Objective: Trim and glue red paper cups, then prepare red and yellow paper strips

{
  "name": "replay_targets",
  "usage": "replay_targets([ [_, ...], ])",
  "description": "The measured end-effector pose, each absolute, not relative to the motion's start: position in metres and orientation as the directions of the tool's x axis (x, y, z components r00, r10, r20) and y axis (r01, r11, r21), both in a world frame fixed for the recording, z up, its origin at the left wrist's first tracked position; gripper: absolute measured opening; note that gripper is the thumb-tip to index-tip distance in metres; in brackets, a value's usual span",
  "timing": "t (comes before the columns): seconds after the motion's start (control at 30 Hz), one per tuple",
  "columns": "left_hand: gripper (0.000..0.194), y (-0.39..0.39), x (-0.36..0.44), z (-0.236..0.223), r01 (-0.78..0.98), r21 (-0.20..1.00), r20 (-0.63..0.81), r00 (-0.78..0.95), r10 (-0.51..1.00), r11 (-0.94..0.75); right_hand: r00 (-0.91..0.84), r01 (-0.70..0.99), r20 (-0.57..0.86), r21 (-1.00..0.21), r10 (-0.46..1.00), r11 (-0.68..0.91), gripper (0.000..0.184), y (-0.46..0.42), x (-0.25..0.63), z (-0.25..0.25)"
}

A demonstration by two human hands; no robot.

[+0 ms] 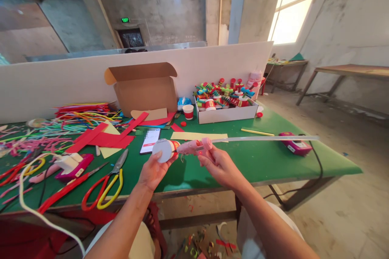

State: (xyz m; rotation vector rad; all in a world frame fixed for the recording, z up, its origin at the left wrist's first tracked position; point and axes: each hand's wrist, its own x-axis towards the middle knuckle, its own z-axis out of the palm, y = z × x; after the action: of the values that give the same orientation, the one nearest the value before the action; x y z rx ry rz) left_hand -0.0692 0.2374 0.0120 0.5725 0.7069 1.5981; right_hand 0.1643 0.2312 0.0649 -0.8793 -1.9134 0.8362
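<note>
My left hand (pixel 156 171) is closed round a small paper cup (pixel 163 151), tipped on its side so its white round end faces me. In my right hand (pixel 221 164) is a pink hot glue gun (pixel 194 146), its nozzle pointing left at the cup's red side. Whether the tip touches the cup I cannot tell. A long clear glue stick (pixel 267 139) sticks out from the back of the gun to the right. Just behind the cup lies a phone (pixel 150 141) with a lit screen.
Scissors with red and yellow handles (pixel 105 188) lie at front left, near a white charger (pixel 67 162) with its cable. Pipe cleaners (pixel 82 115) pile up behind. A white box (pixel 227 116) of finished cup figures stands at the back, beside another cup (pixel 188 112). A magenta power block (pixel 294 144) sits right.
</note>
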Motion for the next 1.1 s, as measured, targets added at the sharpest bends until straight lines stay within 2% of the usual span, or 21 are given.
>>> replay_targets([
  [0.2,0.047,0.2383,-0.0709,0.0095,-0.679,0.730,-0.014,-0.129,0.992,-0.078,-0.386,0.252,0.419,-0.809,0.822,0.531,0.026,0.2303,0.1642,0.0659],
  [0.5,0.063,0.2351,-0.0678,0.0139,-0.651,0.756,0.006,-0.097,0.995,-0.068,-0.361,0.233,0.401,-0.836,0.842,0.497,0.025,0.2289,0.1632,0.0693],
  [0.7,0.060,0.2364,-0.0706,0.0094,-0.645,0.760,0.020,-0.089,0.996,-0.073,-0.368,0.239,0.393,-0.836,0.843,0.494,0.024,0.2296,0.1640,0.0691],
  [0.93,0.056,0.2359,-0.0701,0.0105,-0.646,0.761,0.018,-0.077,0.997,-0.064,-0.341,0.230,0.446,-0.814,0.828,0.533,0.025,0.2306,0.1629,0.0679],
  [1.1,0.056,0.2354,-0.0695,0.0121,-0.651,0.756,0.012,-0.081,0.997,-0.062,-0.372,0.219,0.405,-0.836,0.835,0.503,0.025,0.2298,0.1632,0.0692],
])
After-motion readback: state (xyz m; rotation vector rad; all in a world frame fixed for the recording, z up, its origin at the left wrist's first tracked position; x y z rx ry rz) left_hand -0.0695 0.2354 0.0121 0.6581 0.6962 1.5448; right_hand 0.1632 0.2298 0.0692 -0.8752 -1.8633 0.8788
